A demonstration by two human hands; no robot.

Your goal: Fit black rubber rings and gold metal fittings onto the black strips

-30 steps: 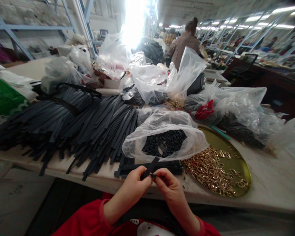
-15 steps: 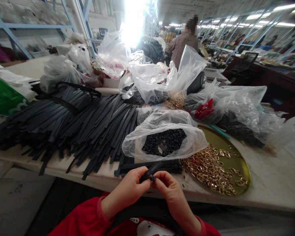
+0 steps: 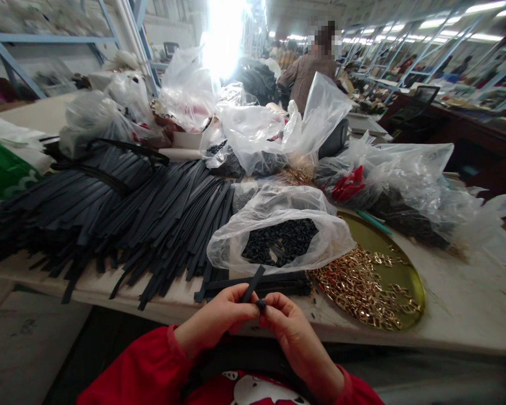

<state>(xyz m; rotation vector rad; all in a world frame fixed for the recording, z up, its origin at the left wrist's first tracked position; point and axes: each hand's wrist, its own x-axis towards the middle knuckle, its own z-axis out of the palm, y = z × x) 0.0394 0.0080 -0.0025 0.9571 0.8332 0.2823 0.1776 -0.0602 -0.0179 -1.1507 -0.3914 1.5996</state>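
Observation:
A black strap (image 3: pixel 253 283) is pinched in my left hand (image 3: pixel 219 319), its free end slanting up and to the right over the table edge. My right hand (image 3: pixel 290 325) grips a small black loop (image 3: pixel 261 304) between thumb and fingertips, close against my left thumb. Whether the strap passes through this loop is hidden by my fingers. Just beyond my hands lie more black straps (image 3: pixel 278 283) in a flat stack. Behind them, an opened clear plastic bag (image 3: pixel 221 247) holds many small black loops (image 3: pixel 293 243).
To the left spreads a large heap of black straps (image 3: pixel 168 230). A round gold tray (image 3: pixel 405 253) with gold metal buckles (image 3: pixel 358 287) sits to the right, near a teal stick (image 3: pixel 374 222). Filled plastic bags (image 3: pixel 253 129) line the back. A person (image 3: pixel 310 73) stands beyond the table.
The strap in my left hand has swung to a steeper angle. Both hands stay together at the small loop. The whole view has shifted slightly.

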